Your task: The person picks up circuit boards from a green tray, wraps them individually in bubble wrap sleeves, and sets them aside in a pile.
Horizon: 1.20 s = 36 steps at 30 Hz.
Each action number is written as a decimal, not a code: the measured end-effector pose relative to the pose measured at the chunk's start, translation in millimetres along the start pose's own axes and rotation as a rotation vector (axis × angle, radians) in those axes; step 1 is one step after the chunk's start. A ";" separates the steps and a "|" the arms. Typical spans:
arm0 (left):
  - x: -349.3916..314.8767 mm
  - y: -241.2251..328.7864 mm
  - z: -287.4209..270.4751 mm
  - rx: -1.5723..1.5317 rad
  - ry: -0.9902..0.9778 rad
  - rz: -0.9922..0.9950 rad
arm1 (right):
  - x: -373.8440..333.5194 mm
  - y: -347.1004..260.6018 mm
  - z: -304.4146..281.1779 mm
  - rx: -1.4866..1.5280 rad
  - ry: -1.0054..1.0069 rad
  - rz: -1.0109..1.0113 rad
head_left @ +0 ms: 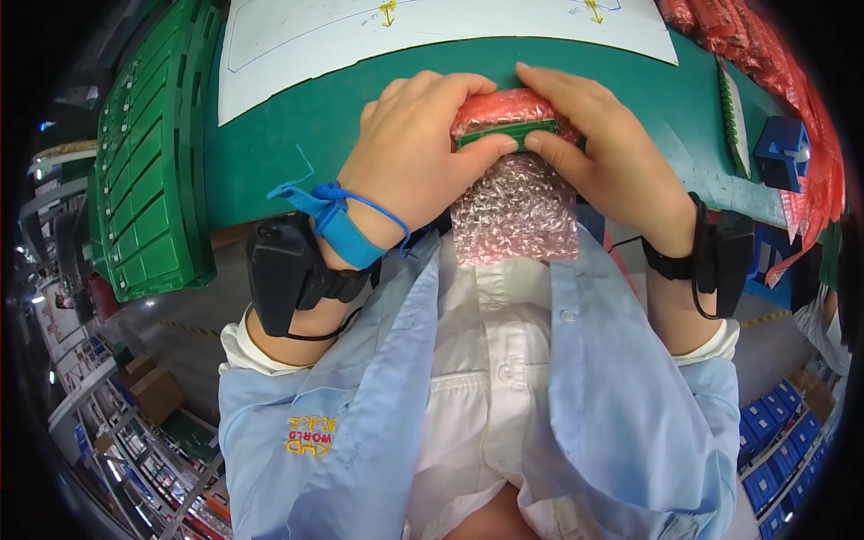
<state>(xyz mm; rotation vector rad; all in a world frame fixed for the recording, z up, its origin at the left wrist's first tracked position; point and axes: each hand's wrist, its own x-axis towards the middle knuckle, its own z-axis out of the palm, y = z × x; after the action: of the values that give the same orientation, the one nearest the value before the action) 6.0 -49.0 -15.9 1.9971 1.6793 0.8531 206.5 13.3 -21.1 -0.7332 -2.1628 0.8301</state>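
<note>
Two hands wrap a small green board in pink bubble wrap.

The left hand (pixel 409 148) and right hand (pixel 598 148) pinch the board (pixel 499 138) inside the wrap (pixel 513 207), at the near edge of the green mat (pixel 297 135). It looks light, stiff and easy to break; holding its edges seems best.

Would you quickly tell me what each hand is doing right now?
Left hand: closed on the pink bubble-wrap bag.
Right hand: closed on the same bag and the green part in it.
</note>
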 end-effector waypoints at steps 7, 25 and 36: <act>9.0 -11.4 -17.2 0.241 -0.025 0.267 | 13.6 -3.6 4.0 -0.268 -0.123 -0.158; 2.9 -26.6 -20.9 0.199 0.118 0.527 | -24.9 -27.8 4.4 -0.563 0.051 -0.447; -5.4 -8.2 -21.2 0.334 0.176 0.443 | -1.1 -37.4 -1.9 -0.388 0.190 -0.197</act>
<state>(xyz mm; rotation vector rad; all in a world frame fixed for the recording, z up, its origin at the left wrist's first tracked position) -14.8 -54.4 -6.7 2.6577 1.5749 0.9657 199.3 -10.5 6.9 -0.7375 -2.2003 0.2286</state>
